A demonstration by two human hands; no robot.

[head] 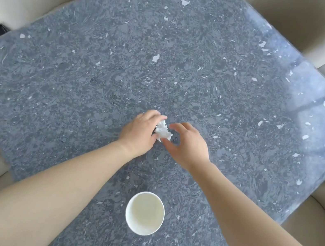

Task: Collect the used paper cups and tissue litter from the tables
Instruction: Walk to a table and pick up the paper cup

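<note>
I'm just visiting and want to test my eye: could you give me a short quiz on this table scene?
1. True or false: the cup lies on its side.
2. What does the left hand grip? A) cup B) tissue C) nothing
3. Fill in: the cup stands ____ to the person than the tissue.

Key: 1 false, it stands upright; 2 B; 3 nearer.

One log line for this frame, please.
phase: tissue pickup | left grip: holds tissue | right grip: beside tissue, contact unclear | paper cup: upright on table, untouched
</note>
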